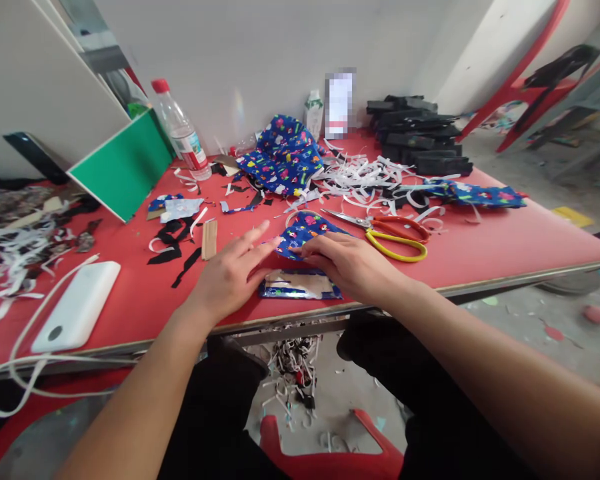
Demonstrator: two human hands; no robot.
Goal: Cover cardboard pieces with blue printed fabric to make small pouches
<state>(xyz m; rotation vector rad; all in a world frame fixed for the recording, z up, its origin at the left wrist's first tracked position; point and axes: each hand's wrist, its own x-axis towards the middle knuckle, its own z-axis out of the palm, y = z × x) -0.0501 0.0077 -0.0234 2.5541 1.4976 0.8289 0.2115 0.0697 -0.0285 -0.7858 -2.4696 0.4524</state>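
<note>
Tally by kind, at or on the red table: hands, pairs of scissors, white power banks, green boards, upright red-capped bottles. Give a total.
Left hand and right hand: 2
Scissors: 1
White power bank: 1
Green board: 1
Upright red-capped bottle: 1
Total: 6

In the middle of the frame, a small cloth (307, 230) is deep blue, printed with scattered motifs in pink, orange and other bright colours. A similar blue print covers the large cloth (280, 163) at upper centre and the folded cloth (480, 193) at right. Just below the middle, a flat strip (300, 283) is beige inside a border of blue print. The tabletop (505, 233) is coral red. Right of centre, the scissors (366, 224) have one orange-red handle and one yellow. At upper left, the panel (125, 160) is green with a white edge; at upper right, the stack (420, 130) is black.
</note>
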